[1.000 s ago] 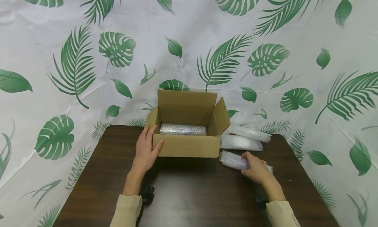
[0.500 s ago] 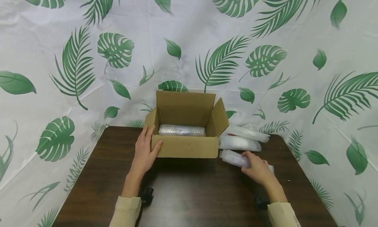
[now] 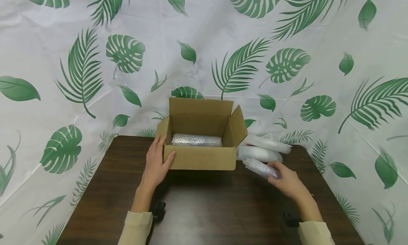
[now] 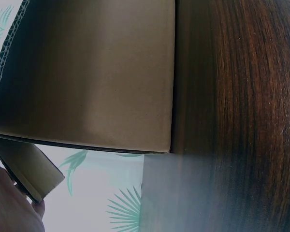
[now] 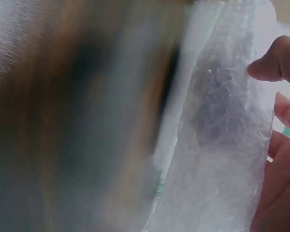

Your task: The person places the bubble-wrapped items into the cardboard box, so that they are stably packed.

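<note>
An open cardboard box (image 3: pixel 200 158) stands toward the back of the table in the head view, a bubble-wrapped roll (image 3: pixel 197 140) lying inside. My left hand (image 3: pixel 156 163) grips its left front corner, thumb over the front wall and fingers at the side flap. The left wrist view shows part of that hand (image 4: pixel 12 205) at the lower left, around a flap (image 4: pixel 38 169). Right of the box, my right hand (image 3: pixel 287 179) holds a bubble-wrapped packet (image 3: pixel 259 167), tilted above the table. In the right wrist view, thumb and fingers pinch the edge of the clear wrap (image 5: pixel 222 125).
Beside the box's right wall lie more bubble-wrapped packets, one in front (image 3: pixel 259 154) and one partly on top behind it (image 3: pixel 271 143). The dark wooden table (image 3: pixel 204 206) stretches toward me. A leaf-print sheet (image 3: pixel 204 43) hangs behind the table.
My right hand has raised the bubble-wrapped packet off the table, shifting slightly right and tilting it. My left hand stays on the box, which has not moved.
</note>
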The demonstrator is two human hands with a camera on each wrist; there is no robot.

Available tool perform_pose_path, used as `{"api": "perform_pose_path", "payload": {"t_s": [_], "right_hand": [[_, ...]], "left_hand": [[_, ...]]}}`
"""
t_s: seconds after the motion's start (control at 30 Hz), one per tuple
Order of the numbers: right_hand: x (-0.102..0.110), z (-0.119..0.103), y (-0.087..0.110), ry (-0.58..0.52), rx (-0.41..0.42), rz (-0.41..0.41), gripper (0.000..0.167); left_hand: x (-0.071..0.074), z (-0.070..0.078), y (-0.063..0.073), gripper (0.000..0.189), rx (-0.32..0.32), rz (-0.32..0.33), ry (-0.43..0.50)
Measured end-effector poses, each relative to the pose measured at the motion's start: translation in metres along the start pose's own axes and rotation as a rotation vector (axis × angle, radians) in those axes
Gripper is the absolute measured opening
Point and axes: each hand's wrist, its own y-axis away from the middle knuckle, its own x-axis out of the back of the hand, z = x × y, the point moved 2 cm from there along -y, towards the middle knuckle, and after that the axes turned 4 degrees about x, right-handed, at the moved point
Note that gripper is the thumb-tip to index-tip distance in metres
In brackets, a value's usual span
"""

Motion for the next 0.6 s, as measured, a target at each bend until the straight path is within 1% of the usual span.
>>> {"api": "perform_pose_path", "payload": {"t_s": [0.13,0.3,0.5,0.6], "right_hand": [[0.019,-0.007,0.002,-0.033,0.018,0.037,0.049],[0.044,-0.023,-0.001,0.012,0.051,0.118,0.05],[0.069,-0.038,-0.007,0.05,0.04,0.171,0.053],[0.08,-0.043,-0.01,0.06,0.05,0.206,0.052]], "left_hand": [[0.0,-0.001,0.0,0.075,-0.002,-0.003,0.002],[-0.001,-0.001,0.0,0.075,-0.007,-0.003,0.007],[-0.001,-0.001,-0.001,0.075,-0.007,-0.006,0.007],[-0.001,-0.001,-0.002,0.075,-0.004,-0.009,0.006]]}}
